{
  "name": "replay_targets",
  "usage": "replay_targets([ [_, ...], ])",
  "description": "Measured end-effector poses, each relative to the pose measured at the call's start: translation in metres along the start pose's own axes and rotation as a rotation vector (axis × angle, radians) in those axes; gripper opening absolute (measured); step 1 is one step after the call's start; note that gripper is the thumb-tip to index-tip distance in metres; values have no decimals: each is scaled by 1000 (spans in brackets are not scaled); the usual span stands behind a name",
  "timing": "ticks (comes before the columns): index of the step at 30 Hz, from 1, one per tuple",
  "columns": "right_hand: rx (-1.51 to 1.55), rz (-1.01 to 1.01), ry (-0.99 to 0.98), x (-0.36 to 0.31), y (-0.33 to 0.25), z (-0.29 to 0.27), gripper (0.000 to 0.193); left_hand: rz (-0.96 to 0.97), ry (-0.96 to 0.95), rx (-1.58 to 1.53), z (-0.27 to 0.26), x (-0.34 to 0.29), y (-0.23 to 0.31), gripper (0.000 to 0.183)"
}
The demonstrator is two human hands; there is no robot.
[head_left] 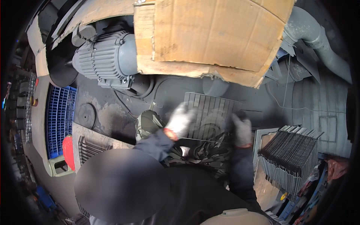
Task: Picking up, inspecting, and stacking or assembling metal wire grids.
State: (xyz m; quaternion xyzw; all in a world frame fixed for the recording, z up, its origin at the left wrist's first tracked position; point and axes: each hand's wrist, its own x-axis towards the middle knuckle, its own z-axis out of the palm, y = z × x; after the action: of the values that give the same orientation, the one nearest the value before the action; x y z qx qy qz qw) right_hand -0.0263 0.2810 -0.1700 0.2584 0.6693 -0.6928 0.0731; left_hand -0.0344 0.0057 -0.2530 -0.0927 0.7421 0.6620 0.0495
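Observation:
Between my two hands is a thin dark wire grid panel (210, 120), roughly square with parallel bars, held above my lap. My left hand (179, 120), in a pale work glove with a red cuff, grips the panel's left edge; motion smears its fingers. At the right edge, my right hand (243, 130), also gloved with darkened fingertips, closes on the panel's side. A thick stack of similar dark wire grids (288, 152) stands on a board to my right. The panel's lower edge lies close to my camouflage trousers.
A large cardboard sheet (217, 33) overhangs the far side, beside a grey electric motor (101, 56). Blue plastic crates (60, 120) and more wire grids (92, 148) are at left. A grey duct pipe (318, 41) runs at far right. A blurred patch hides the lower left.

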Motion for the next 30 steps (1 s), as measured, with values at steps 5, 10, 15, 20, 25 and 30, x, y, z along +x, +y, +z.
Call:
replay_targets([
  [5, 207, 4, -43, 1, -11, -21, 21, -168, -123, -333, 19, -8, 55, 36],
  [10, 12, -32, -291, 11, -2, 45, 22, -602, -247, -655, -117, 8, 62, 39],
  [15, 301, 192, -305, -12, -49, -7, 20, -784, -570, -731, -59, 30, 77, 35],
  [20, 184, -64, 66, -39, -42, -74, 21, -554, -610, -621, 30, 16, 98, 44],
  [25, -161, -164, -377, 6, -14, 15, 34, -692, -401, -669, -89, 22, 89, 27],
  [30, -50, -282, -448, 24, 53, 36, 32, -712, -394, -680, -138, 21, 95, 23],
])
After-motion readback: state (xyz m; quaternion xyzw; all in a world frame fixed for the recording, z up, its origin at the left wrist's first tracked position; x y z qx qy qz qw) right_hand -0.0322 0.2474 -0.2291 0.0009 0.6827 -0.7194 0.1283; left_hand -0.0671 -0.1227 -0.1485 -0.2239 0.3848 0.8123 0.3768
